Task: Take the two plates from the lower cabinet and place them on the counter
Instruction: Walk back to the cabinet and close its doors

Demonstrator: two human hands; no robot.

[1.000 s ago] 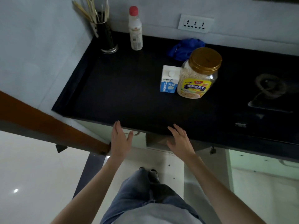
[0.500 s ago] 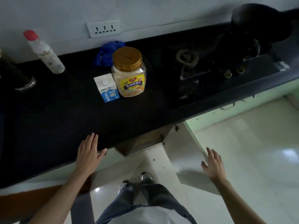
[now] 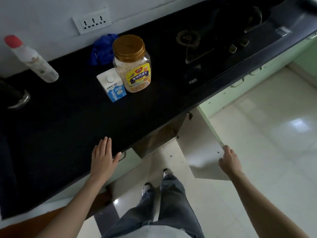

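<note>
No plates are in view; the lower cabinet's inside [image 3: 154,140] is dark and mostly hidden under the black counter [image 3: 68,126]. The pale cabinet door [image 3: 200,148] stands swung out over the floor. My right hand [image 3: 229,162] holds the door's outer edge with its fingers curled over it. My left hand [image 3: 103,157] rests flat on the counter's front edge, fingers straight, holding nothing.
On the counter stand a gold-lidded oat jar [image 3: 133,66], a blue and white milk carton [image 3: 112,86], a blue cloth [image 3: 103,50], a red-capped bottle [image 3: 32,60] and a dark utensil holder [image 3: 13,97]. A gas hob [image 3: 214,42] lies to the right. My feet are below the open door.
My right hand moved right and took hold of the open door's edge. My left hand settled flat on the counter edge. The view swung right.
</note>
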